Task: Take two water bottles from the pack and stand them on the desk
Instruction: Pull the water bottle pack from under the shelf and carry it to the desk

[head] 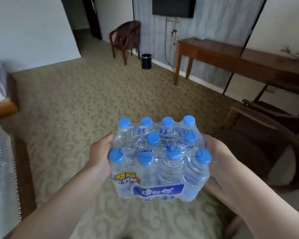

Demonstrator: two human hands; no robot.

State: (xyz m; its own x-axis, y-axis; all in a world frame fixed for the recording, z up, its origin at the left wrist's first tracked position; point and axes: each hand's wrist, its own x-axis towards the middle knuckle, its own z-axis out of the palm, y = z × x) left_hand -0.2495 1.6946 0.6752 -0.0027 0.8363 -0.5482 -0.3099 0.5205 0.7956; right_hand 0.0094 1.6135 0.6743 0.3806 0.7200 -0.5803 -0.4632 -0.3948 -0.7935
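Note:
A shrink-wrapped pack of water bottles [160, 163] with several blue caps hangs in the air in front of me, above the carpet. My left hand [100, 153] grips its left side and my right hand [216, 156] grips its right side. The clear plastic wrap covers the bottles, with a blue label on the near face. The wooden desk [231, 56] stands against the far wall at the upper right, well beyond the pack.
A dark wooden armchair [266, 135] sits just right of my hands, in front of the desk. A second chair [126, 38] and a small black bin [146, 61] stand by the far wall. A bed edge [0, 104] lies on the left. Patterned carpet stretches between.

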